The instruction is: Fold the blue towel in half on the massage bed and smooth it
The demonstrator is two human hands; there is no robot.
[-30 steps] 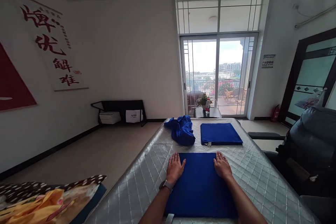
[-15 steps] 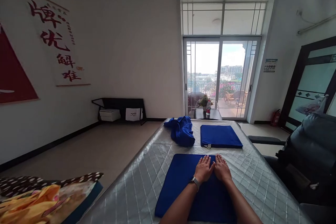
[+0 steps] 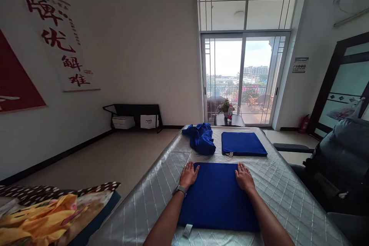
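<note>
A folded blue cloth (image 3: 216, 200) lies flat on the silver quilted table cover (image 3: 150, 196), a white tag (image 3: 187, 230) sticking out at its near edge. My left hand (image 3: 188, 175) rests at its far left corner, fingers stretched out, with a watch on the wrist. At the far right corner my right hand (image 3: 244, 177) lies flat, fingers extended. Beyond them sits a second folded blue cloth (image 3: 243, 143), squared up. Left of that one is a crumpled blue cloth (image 3: 201, 138) in a loose heap.
Yellow and patterned fabric (image 3: 57, 219) is piled at the lower left. A dark armchair (image 3: 340, 157) stands along the table's right side. Past the table's far end, a small table (image 3: 230, 120) holds a plant and a bottle (image 3: 230, 112). A black bench (image 3: 134, 115) stands against the wall.
My left hand has slid left from beside the right hand to the cloth's far left corner. The right hand stays near the right corner. The cloth's near edge and tag now show.
</note>
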